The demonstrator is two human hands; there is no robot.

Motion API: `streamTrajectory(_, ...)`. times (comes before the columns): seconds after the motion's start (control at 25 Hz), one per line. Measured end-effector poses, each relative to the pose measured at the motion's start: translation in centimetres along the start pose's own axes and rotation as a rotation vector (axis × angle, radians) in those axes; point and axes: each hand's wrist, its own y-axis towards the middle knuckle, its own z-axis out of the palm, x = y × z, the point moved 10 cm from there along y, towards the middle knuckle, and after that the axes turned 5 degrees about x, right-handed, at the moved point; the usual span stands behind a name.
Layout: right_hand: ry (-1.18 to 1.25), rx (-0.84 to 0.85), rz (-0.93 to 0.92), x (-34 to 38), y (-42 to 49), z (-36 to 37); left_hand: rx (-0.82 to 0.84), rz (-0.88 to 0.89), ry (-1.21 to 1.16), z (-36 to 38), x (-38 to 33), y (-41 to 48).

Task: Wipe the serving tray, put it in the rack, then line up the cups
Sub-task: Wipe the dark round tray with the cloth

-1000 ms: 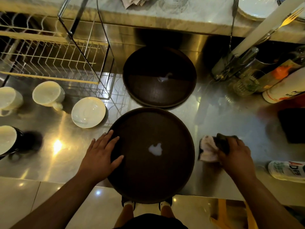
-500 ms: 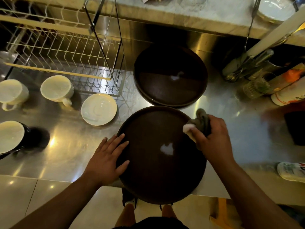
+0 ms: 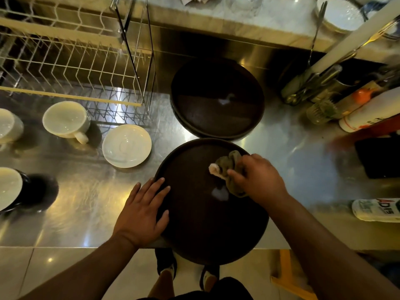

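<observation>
Now | left hand (image 3: pixel 140 215) flat, fingers spread on tray (image 3: pixel 194 234) rim | right hand (image 3: pixel 259 180) fingers clamped on cloth (image 3: pixel 229 167)

Dim, warm yellow light glares off the steel counter (image 3: pixel 91 191); wide-angle bending at the edges, right side blurred.

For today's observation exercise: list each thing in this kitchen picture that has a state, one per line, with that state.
Near tray: flat on counter, overhanging its front edge.
Far tray: flat, untouched.
Cloth: bunched, pressed on near tray.
Right hand: gripping cloth.
Left hand: flat, steadying near tray's rim.
Rack: no tray in it.
White cup: upright.
Saucer: bare.
</observation>
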Motion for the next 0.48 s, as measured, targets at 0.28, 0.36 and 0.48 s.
streamTrajectory(0.28, -0.025, -0.045, 0.031, -2.2, -0.7, 2.1, -0.030, 0.002, 0.028, 0.1, -0.1, 0.0)
streamTrajectory(0.36, 0.005, -0.097, -0.017, -2.1, -0.4, 0.7, -0.038, 0.000, 0.042, 0.2, -0.1, 0.0)
streamTrajectory(0.48, 0.087, -0.318, -0.078, -1.9, -1.2, -4.8, -0.045, -0.005, 0.060, 0.3, -0.1, 0.1)
